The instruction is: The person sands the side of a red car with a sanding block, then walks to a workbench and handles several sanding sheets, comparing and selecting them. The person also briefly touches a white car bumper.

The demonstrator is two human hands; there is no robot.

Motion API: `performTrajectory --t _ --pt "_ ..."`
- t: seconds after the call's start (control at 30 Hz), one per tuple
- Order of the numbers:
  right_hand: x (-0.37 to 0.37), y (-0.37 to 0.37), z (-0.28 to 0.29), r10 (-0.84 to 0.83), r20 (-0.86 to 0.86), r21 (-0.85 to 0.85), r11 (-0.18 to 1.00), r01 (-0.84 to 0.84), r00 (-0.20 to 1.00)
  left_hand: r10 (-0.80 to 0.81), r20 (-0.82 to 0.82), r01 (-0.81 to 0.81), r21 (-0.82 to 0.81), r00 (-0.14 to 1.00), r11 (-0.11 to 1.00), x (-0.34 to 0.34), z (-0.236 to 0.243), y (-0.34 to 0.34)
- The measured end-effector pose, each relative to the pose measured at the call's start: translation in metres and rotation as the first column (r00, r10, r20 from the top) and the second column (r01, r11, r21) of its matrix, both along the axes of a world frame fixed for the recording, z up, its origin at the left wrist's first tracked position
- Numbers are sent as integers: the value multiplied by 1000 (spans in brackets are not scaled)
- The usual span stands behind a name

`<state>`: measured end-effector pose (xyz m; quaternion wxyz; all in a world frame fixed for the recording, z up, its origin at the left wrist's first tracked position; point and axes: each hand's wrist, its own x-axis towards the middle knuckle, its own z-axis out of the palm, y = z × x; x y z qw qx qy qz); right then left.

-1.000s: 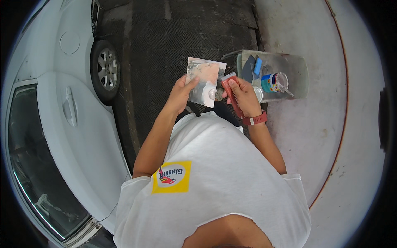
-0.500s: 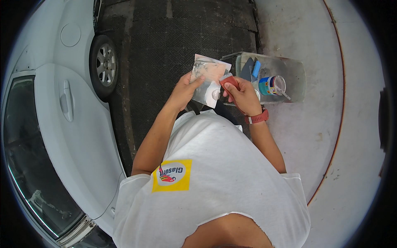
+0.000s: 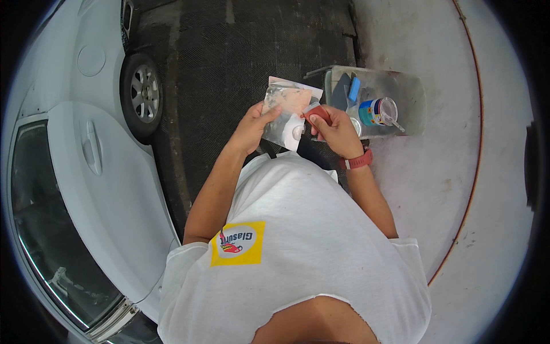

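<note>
My left hand (image 3: pixel 250 127) grips the left edge of a flat mixing sheet (image 3: pixel 278 135), its thumb lying on top. Smears of pinkish putty (image 3: pixel 293 98) cover the upper part of the sheet, and a whitish patch with a round lump (image 3: pixel 297 131) lies near its lower right corner. In my right hand (image 3: pixel 342 136) is a red putty spreader (image 3: pixel 318 112) with a greyish edge, pinched between thumb and fingers. The spreader's edge is over the right side of the sheet; whether it touches the putty I cannot tell.
Right of my hands, a glass-like stand (image 3: pixel 409 92) bears an open blue-and-white can (image 3: pixel 371 112) with a stick, a blue block (image 3: pixel 354 89) and dark sheets (image 3: pixel 341 92). A pale car (image 3: pixel 120 172) stands at left. A reddish hose (image 3: pixel 479 114) runs along the right.
The sheet and spreader have shifted very slightly while both hands keep their grips. The view has moved a little, so the car and stand sit slightly differently.
</note>
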<state>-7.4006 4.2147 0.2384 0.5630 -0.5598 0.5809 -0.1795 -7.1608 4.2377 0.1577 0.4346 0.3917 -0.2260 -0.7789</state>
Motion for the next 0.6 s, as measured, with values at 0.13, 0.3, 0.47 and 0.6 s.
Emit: performTrajectory --t 0.13,0.3,0.47,0.6 --pt "-3 -3 -3 1 26 20 1000 -2 1000 -12 -52 14 49 999 999 2 -7 -3" --pt "-19 -5 -12 -31 107 56 998 26 994 -33 -53 39 102 998 994 -10 -5 -9" --pt "-47 -9 -22 -61 82 51 997 57 995 -84 -37 88 145 996 985 -32 -1 -24" --pt "-87 -8 -57 28 -93 -158 987 -42 995 -5 41 -8 307 999 952 -50 -9 -29"
